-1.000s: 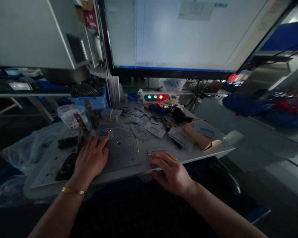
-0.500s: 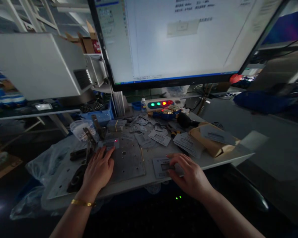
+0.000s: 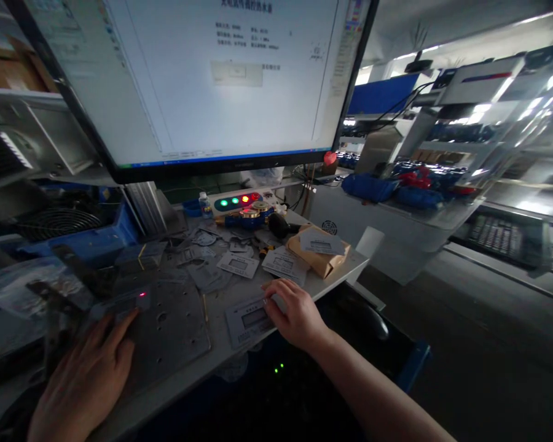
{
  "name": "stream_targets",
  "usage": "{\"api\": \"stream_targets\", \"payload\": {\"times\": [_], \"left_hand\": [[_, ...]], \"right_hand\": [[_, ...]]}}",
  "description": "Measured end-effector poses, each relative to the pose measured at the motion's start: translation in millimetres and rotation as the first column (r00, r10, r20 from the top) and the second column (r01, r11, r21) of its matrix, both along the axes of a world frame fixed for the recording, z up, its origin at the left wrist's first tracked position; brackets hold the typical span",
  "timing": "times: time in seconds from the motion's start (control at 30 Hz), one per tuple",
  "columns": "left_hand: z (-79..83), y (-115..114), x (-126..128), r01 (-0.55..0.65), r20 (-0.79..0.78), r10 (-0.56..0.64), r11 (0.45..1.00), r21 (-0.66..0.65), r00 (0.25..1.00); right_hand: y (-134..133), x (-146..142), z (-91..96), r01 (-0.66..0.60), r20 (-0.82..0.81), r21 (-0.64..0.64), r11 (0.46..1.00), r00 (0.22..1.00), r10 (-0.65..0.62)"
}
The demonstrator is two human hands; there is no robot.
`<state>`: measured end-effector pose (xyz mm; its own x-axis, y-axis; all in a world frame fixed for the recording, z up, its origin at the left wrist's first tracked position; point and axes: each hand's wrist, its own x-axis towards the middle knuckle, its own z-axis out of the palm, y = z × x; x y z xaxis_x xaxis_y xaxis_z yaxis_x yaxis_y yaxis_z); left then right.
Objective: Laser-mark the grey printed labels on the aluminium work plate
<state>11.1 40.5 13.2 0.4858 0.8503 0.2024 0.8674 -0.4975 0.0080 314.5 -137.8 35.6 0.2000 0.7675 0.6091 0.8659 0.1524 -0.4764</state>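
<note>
My left hand [image 3: 85,380] lies flat, fingers spread, on a grey metal plate with holes [image 3: 170,334]. Its fingertips touch a small label plate [image 3: 131,302] lit by a red laser dot. My right hand [image 3: 292,313] rests near the table's front edge, fingers curled over the right end of a flat nameplate with a window [image 3: 249,319]. Whether it grips the nameplate is unclear.
A large lit monitor [image 3: 198,80] hangs over the table. Behind the plates stand a box with green and red lights [image 3: 235,201], a brass water meter [image 3: 251,215], scattered nameplates [image 3: 237,265], a brown envelope [image 3: 320,252] and a blue crate with a fan [image 3: 69,227].
The camera has swung right and upward. My right hand slid the nameplate out along the table's front edge. My left hand stayed on the metal plate.
</note>
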Motion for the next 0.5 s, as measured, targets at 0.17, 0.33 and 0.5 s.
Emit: {"api": "stream_targets", "payload": {"times": [0.17,0.33,0.5], "left_hand": [[-24.9,18.7,-13.5,0.024,0.022,-0.026,0.996,0.080,0.999],[-6.5,6.1,-2.5,-0.009,-0.011,0.009,1.000,0.015,1.000],[18.4,-10.4,12.0,-0.068,-0.032,0.065,0.993,-0.093,0.997]], "right_hand": [[-3.9,28.1,-2.2,0.228,0.060,-0.087,0.970,0.973,-0.223],[-10.6,58.5,-8.0,0.372,0.121,-0.219,0.902,0.928,-0.354],[-7.7,59.2,-11.5,0.395,0.185,-0.292,0.871,0.917,-0.353]]}}
